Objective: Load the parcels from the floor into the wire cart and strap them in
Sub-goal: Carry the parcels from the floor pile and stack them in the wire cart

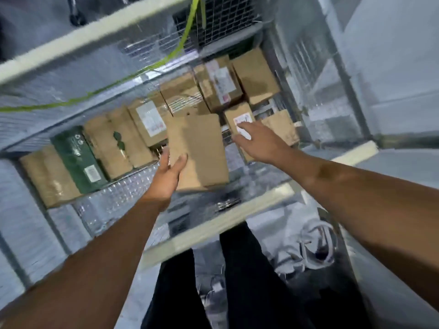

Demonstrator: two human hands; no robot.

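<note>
I look down into the wire cart [114,198], whose floor holds several brown cardboard parcels and one dark green box [77,160]. My left hand [169,173] grips the near left edge of a plain brown parcel [198,149], held above the cart's middle. My right hand [255,142] reaches in with its fingers spread, resting on a small labelled parcel [238,121] to the right. A yellow-green strap [99,91] hangs across the cart's far wall.
Pale padded bars [213,224] cross the cart's near side and the upper left. Bare wire mesh floor shows in front of the green box. Below, my dark trousers stand on a grey floor beside a white bundle [308,248].
</note>
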